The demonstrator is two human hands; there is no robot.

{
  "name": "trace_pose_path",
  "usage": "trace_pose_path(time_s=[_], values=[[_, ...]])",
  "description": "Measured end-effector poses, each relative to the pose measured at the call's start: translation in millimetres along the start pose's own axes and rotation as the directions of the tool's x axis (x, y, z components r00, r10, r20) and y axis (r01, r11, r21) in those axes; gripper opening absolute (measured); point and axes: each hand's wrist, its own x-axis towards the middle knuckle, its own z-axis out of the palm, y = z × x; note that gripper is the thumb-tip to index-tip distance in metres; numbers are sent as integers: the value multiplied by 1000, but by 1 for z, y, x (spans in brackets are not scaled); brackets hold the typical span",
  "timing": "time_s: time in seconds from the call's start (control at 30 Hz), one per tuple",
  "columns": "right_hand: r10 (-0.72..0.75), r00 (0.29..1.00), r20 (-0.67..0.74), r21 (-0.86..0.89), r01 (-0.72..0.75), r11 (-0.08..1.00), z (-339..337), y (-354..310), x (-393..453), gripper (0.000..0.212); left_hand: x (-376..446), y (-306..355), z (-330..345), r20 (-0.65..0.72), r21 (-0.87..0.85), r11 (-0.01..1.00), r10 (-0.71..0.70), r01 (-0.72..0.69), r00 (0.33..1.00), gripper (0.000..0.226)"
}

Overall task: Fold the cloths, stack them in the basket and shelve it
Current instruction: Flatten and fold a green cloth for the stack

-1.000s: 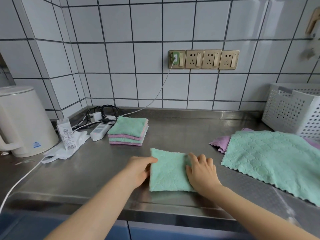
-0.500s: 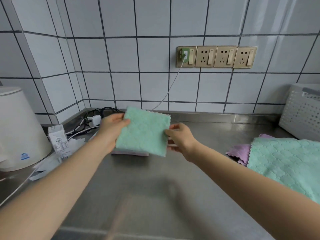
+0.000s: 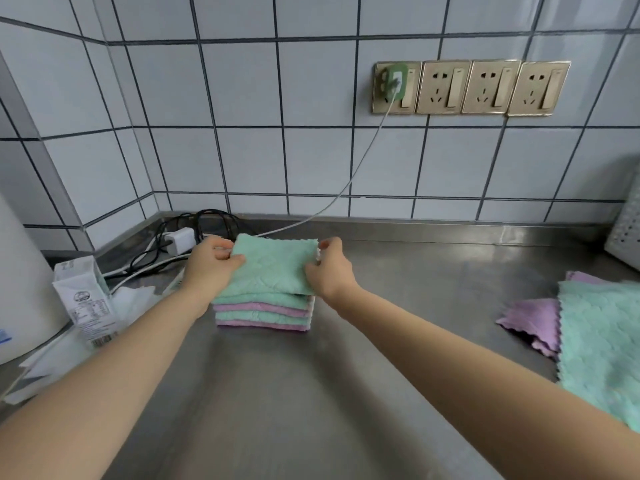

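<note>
Two hands on one item: left hand and right hand each pinch an opposite side of a folded green cloth, held level just over, or already touching, the stack of folded cloths near the back-left of the bench.

Risks, as judged:
- Off-square placement. The held cloth sits slightly skewed to the stack below; let go like this, it would overhang and the pile would lean.
- Fold springing open. Soft plush may unfold if either pinch lets go early.
- Stack shift. A sideways drag on the steel could slide the whole pile toward the cables.

Remaining stock: unfolded green cloth over a purple cloth at right; white perforated basket at the far right edge, contents not visible.

Surface and room: stainless steel bench, reflective; white tiled wall with dark grout; four brass-coloured sockets, one with a charger plugged in; carton and white kettle at left.
</note>
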Motion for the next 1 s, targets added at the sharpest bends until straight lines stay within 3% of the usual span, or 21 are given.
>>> trace_pose_path(time_s=[0.13, 0.2, 0.37, 0.47, 0.63, 0.8, 1.0], values=[[-202, 979, -19, -101, 199, 975, 6, -4, 0, 29, 3, 4, -7, -88, 89, 983, 167, -159, 982, 15], [-192, 981, 21, -180, 192, 965, 11, -2, -2, 31, 1, 3, -9, -33, 191, 959, 218, -208, 975, 8], [-122, 990, 77, -334, 141, 932, 7, -1, -6, 37, -9, 6, -16, 160, 267, 957, 74, -115, 984, 26], [-96, 983, 157, -390, 151, 908, -8, -8, -13, 45, -14, 12, -24, 281, 339, 929, 50, -148, 958, 33], [-120, 976, 183, -415, 187, 890, -43, -8, -48, 46, -40, 32, -26, 212, 502, 794, 272, -344, 939, 35], [-118, 979, 164, -452, 181, 874, -105, 15, -106, 34, -110, 63, 11, 211, 405, 810, 369, -425, 905, 29], [-97, 995, 16, -559, 89, 824, -207, 75, -174, 26, -210, 89, 88, 380, 187, 834, 426, -519, 821, 23]])
